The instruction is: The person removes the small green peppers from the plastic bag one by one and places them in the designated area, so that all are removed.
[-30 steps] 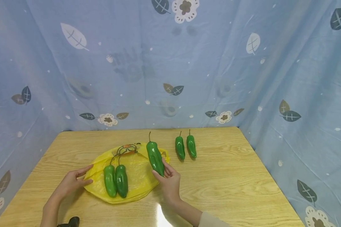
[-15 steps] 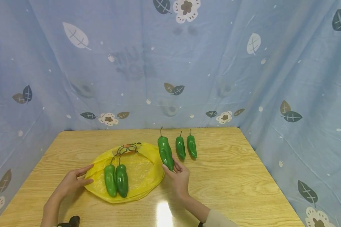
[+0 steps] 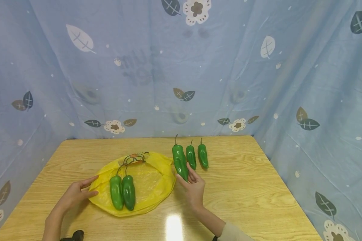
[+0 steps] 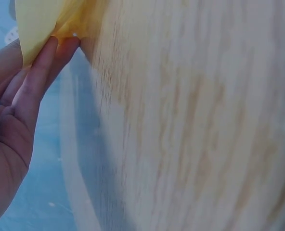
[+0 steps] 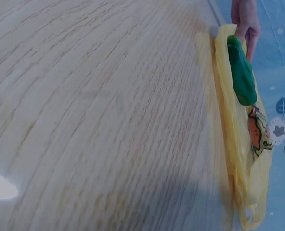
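My right hand (image 3: pixel 195 191) holds a large green pepper (image 3: pixel 180 161) by its lower end, stem pointing away, beside the right edge of a yellow plastic bag (image 3: pixel 149 189). With thumb and fingers my left hand (image 3: pixel 74 195) pinches the bag's left edge; the left wrist view shows the thin yellow plastic (image 4: pixel 39 24) between them. Inside the opened bag lie a lighter green pepper (image 3: pixel 116 193) and a darker green pepper (image 3: pixel 128 193), side by side. The right wrist view shows a green pepper (image 5: pixel 241 72) in the bag; my right hand is out of that view.
Two smaller green peppers, a left one (image 3: pixel 190 156) and a right one (image 3: pixel 203 156), lie just beyond the held pepper. The wooden table (image 3: pixel 247 194) ends at a blue patterned curtain (image 3: pixel 211 73) at the back and sides. A printed patch (image 3: pixel 135 158) shows on the bag.
My right hand has carried the pepper rightward, from over the bag to beyond its right edge, close to the two smaller peppers. The left hand stays at the bag's left edge.
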Demonstrator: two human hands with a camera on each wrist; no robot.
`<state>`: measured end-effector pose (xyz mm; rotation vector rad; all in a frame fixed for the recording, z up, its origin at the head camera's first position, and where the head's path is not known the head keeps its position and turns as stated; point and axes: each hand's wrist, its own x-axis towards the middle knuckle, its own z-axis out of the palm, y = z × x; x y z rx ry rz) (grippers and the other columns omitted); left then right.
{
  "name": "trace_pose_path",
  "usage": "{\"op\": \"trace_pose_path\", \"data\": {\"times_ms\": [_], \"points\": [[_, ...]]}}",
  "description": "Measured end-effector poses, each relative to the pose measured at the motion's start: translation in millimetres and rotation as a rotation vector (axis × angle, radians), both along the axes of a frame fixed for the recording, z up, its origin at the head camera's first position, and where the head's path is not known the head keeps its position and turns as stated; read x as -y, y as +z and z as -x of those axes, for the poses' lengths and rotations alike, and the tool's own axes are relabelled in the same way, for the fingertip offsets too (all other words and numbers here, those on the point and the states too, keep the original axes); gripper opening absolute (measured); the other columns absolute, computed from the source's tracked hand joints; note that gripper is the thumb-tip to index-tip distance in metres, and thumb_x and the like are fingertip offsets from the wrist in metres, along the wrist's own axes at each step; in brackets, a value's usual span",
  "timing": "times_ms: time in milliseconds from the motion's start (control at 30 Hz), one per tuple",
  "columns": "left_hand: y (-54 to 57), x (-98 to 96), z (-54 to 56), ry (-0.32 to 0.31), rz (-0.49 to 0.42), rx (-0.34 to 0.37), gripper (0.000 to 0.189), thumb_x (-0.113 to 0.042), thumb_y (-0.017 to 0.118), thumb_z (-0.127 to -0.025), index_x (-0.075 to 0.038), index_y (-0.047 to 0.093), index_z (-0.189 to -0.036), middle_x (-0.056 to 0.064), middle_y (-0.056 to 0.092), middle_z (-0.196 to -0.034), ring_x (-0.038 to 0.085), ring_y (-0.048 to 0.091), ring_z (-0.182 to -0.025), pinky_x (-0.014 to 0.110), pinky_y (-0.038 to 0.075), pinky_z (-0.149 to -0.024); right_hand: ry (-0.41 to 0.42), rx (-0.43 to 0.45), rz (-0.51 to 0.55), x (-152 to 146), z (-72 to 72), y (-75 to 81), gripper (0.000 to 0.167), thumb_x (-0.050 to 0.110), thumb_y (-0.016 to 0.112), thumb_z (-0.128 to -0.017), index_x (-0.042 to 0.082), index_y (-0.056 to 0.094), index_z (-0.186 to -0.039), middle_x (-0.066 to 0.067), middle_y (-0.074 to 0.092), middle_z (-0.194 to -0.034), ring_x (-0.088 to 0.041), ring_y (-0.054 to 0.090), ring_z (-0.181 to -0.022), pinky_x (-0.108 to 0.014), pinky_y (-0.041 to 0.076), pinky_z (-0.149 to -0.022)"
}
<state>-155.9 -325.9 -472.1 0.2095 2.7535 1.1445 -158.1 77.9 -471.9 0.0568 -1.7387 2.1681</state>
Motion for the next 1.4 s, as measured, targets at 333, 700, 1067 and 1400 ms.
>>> {"op": "trace_pose_path", "data": {"times_ms": [333, 700, 1067, 1400], "points": [[-0.6, -0.2, 0.6, 0.004, 0.008, -0.008, 0.066, -0.023, 0.068, -0.09, 0.008, 0.04, -0.141, 0.035, 0.04, -0.138, 0.058, 0.039, -0.122, 0.061, 0.044, -0.092, -0.023, 0.005, 0.011, -7, 0.6, 0.5, 0.057, -0.004, 0.077, -0.077, -0.004, 0.055, -0.13, -0.02, 0.053, -0.133, -0.026, 0.057, -0.116, -0.024, 0.051, -0.087], [0.6, 0.4, 1.1, 0.008, 0.002, 0.022, 0.068, -0.026, 0.069, -0.09, 0.008, 0.04, -0.141, 0.035, 0.038, -0.139, 0.057, 0.038, -0.123, 0.058, 0.046, -0.091, -0.043, 0.003, 0.029, -18, 3.4, 2.2, 0.058, -0.006, 0.076, -0.077, -0.006, 0.054, -0.131, -0.02, 0.053, -0.134, -0.022, 0.058, -0.117, -0.024, 0.051, -0.088], [0.0, -0.6, 1.5, 0.006, 0.017, 0.016, 0.068, -0.025, 0.068, -0.09, 0.008, 0.039, -0.141, 0.035, 0.039, -0.139, 0.056, 0.038, -0.123, 0.06, 0.044, -0.093, -0.102, 0.021, -0.033, -33, 6.0, 3.7, 0.058, -0.002, 0.078, -0.077, 0.001, 0.057, -0.131, -0.015, 0.055, -0.134, -0.024, 0.056, -0.119, -0.022, 0.051, -0.087], [-0.4, 0.4, 0.0, 0.009, 0.001, 0.001, 0.066, -0.023, 0.069, -0.09, 0.009, 0.04, -0.141, 0.034, 0.039, -0.139, 0.057, 0.038, -0.123, 0.061, 0.043, -0.094, -0.157, 0.036, -0.092, -51, 7.7, 4.2, 0.059, 0.0, 0.078, -0.077, -0.001, 0.056, -0.131, -0.015, 0.053, -0.134, -0.029, 0.052, -0.122, -0.02, 0.049, -0.088]]}}
